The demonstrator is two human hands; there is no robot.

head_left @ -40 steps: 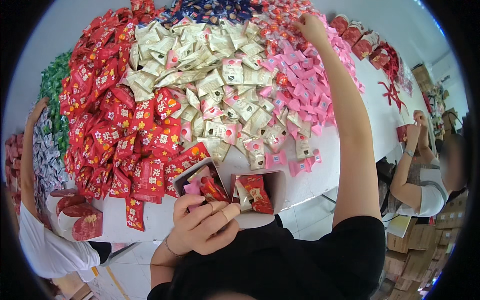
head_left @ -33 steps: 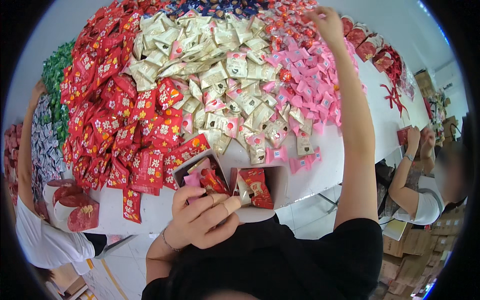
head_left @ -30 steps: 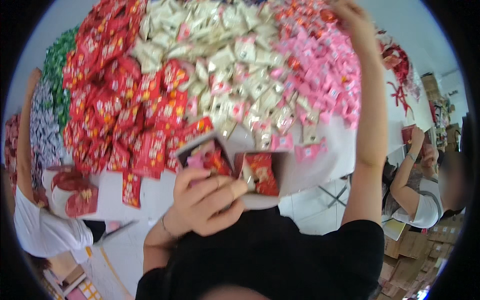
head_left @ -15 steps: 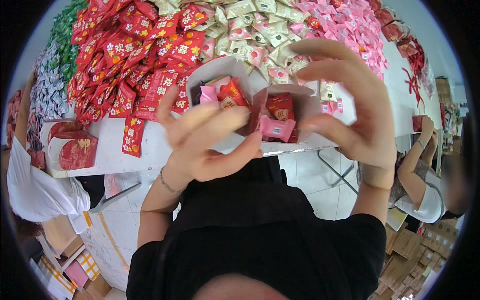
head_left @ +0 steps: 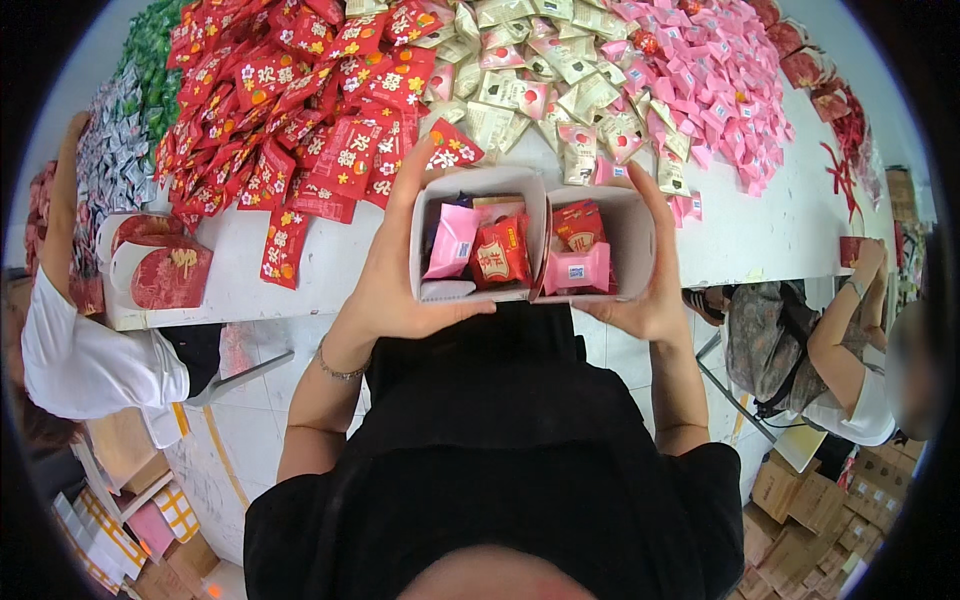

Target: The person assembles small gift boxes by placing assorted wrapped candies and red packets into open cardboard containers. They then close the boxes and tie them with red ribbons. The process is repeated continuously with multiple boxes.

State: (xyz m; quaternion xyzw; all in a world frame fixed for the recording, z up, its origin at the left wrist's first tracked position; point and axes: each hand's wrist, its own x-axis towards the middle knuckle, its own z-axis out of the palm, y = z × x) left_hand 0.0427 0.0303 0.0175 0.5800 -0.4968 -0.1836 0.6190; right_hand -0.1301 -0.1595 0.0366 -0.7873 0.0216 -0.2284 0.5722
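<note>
Two small open paper boxes stand side by side at the table's near edge. My left hand is closed round the outer side of the left box, thumb along its near wall. Round the outer side of the right box my right hand is wrapped, thumb at the front. In the left box lie a pink packet, a red packet, and others partly hidden beneath. The right box holds another pink packet in front of a red packet.
Behind the boxes are heaps of red packets, cream packets and pink packets. Folded red boxes stand at left. People work on both sides: a white sleeve at left, hands at right. Cartons are stacked lower right.
Both hands have come down from above the boxes and closed round their outer sides. The boxes now sit squarely together, their flaps more upright.
</note>
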